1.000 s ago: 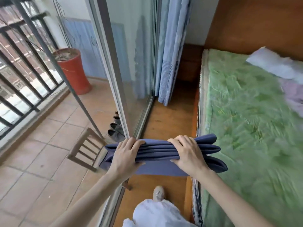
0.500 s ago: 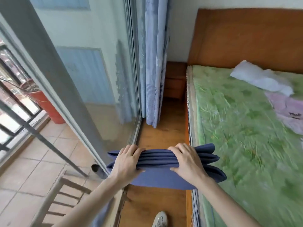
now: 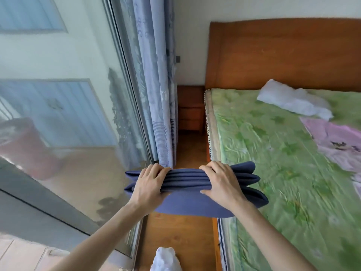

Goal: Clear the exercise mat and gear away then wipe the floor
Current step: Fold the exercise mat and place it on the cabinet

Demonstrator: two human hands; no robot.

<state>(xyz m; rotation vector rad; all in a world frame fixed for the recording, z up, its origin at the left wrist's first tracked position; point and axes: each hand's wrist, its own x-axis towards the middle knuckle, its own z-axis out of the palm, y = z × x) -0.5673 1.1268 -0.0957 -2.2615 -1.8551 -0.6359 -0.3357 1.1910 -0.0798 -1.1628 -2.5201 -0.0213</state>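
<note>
Ahead, both hands' grip holds the folded mat [image 3: 187,179] between curtain [image 3: 156,85] and bed [image 3: 273,153].

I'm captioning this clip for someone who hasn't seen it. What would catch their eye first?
First, the folded blue exercise mat at centre, gripped at its folded edge by the left hand and right hand. Next, the bed with its green cover filling the right side, and the glass sliding door on the left.
</note>
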